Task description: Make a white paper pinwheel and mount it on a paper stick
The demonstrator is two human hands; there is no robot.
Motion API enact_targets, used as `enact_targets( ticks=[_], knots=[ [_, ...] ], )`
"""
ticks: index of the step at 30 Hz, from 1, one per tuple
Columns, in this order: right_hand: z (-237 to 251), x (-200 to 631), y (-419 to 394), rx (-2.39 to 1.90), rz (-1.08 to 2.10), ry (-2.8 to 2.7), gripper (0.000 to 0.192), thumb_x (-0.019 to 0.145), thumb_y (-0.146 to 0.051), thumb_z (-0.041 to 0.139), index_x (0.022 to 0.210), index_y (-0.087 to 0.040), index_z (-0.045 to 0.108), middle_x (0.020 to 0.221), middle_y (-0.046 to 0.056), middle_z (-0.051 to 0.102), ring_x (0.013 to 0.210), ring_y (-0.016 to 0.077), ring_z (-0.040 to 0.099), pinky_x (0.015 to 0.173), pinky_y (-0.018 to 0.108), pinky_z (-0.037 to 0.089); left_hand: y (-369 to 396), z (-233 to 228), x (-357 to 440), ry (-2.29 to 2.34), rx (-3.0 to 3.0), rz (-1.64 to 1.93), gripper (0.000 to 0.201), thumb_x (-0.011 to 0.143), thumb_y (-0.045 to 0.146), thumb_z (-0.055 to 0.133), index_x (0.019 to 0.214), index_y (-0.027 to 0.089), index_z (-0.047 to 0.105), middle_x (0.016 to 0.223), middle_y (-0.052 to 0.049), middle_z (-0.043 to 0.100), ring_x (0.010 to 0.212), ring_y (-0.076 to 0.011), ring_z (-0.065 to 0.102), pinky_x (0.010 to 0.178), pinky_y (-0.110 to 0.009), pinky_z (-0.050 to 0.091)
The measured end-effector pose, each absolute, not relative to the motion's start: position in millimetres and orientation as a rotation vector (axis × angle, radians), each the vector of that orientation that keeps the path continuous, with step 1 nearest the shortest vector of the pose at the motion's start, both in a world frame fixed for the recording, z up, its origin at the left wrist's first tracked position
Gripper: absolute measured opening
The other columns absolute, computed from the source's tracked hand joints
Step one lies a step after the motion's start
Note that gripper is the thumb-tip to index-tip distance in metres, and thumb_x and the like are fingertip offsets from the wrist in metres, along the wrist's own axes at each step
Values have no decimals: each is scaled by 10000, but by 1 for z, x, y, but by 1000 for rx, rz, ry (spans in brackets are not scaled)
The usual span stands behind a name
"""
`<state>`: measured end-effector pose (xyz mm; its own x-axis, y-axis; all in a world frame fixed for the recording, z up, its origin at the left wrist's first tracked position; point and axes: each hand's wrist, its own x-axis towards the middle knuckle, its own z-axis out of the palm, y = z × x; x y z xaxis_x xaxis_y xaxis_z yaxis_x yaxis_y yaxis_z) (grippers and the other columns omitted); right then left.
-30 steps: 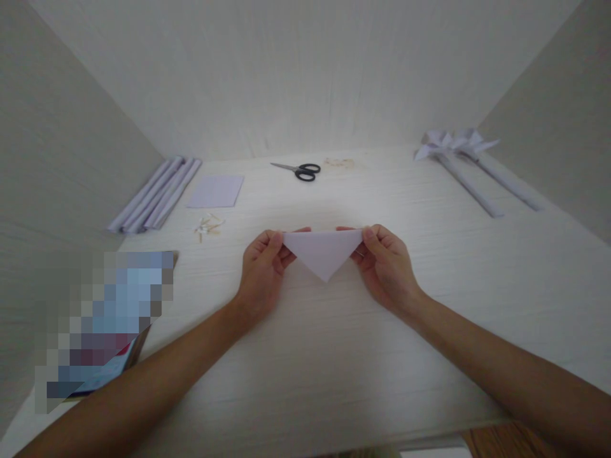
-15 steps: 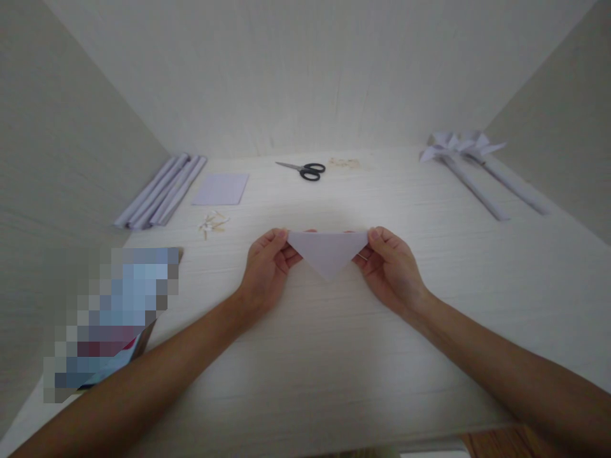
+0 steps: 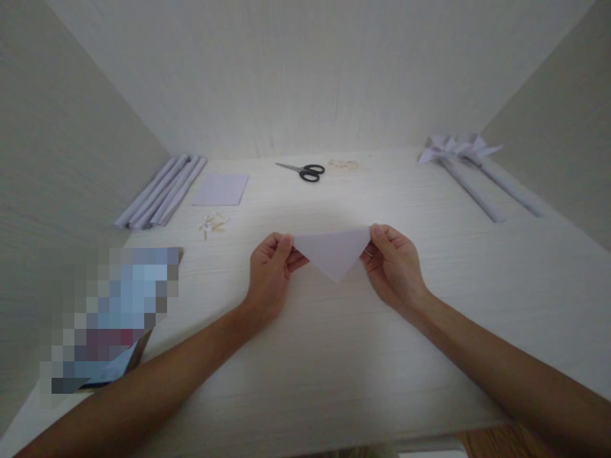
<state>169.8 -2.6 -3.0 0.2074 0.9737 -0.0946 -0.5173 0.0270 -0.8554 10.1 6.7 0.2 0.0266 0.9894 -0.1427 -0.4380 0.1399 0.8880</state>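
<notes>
A pale lilac sheet of paper [image 3: 334, 253], folded into a triangle, is held between both hands over the middle of the table. Its long edge faces away from me and its point faces me. My left hand [image 3: 273, 267] pinches the left corner between thumb and fingers. At the right corner, my right hand [image 3: 394, 264] has the same kind of pinch, with its other fingers curled beneath. The inner side of the fold is hidden.
Scissors [image 3: 305, 170] lie at the back, beside small pale bits [image 3: 344, 164]. Rolled paper tubes [image 3: 162, 191], a paper square [image 3: 220, 189] and small sticks [image 3: 212, 224] are on the left. A blurred flat object [image 3: 121, 312] lies front left. Two paper pinwheels [image 3: 463, 152] rest at back right.
The folded paper has shifted slightly right and tilted, its left corner now a little lower than its right. My left hand has moved slightly right and towards me. Both hands keep their pinch.
</notes>
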Motion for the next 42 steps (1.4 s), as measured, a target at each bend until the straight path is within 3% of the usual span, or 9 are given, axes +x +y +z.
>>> enact_targets(
  ticks=[9, 18, 24, 33, 42],
  knots=[
    [-2, 170, -1, -903, 1271, -636, 112, 694, -289, 630, 652, -185, 640, 668, -12, 635, 625, 76, 557, 581, 189, 461, 5, -1, 11, 960, 837, 1251, 188, 694, 289, 584, 612, 162, 473, 630, 27, 601, 626, -90, 596, 641, -236, 503],
    [-4, 178, 0, -1030, 1142, -776, 137, 687, -244, 632, 571, -177, 603, 518, -24, 582, 467, 65, 498, 442, 176, 387, -3, 2, 8, 1069, 1444, 809, 231, 773, 293, 464, 577, 173, 442, 470, 18, 538, 431, -69, 493, 437, -172, 383],
    [-1, 177, 0, -1038, 1273, -719, 153, 610, -281, 683, 568, -168, 589, 492, -33, 543, 440, 64, 469, 427, 180, 379, -2, 5, -2, 1060, 1773, 739, 248, 816, 269, 376, 588, 175, 395, 466, 51, 473, 440, -55, 430, 472, -180, 343],
    [2, 180, -6, -1011, 1363, -801, 201, 616, -298, 681, 561, -160, 545, 498, -42, 516, 427, 41, 432, 404, 157, 334, 4, 4, -10, 918, 1589, 607, 253, 803, 339, 387, 613, 173, 378, 519, 39, 484, 488, -65, 449, 497, -199, 352],
    [0, 173, -16, -1260, 1055, -1142, 252, 741, -303, 552, 570, -189, 406, 393, -95, 292, 328, 30, 238, 324, 165, 163, 6, 10, -1, 929, 1832, 472, 291, 821, 361, 346, 605, 167, 356, 572, 50, 336, 533, -68, 324, 478, -204, 253]
  ],
)
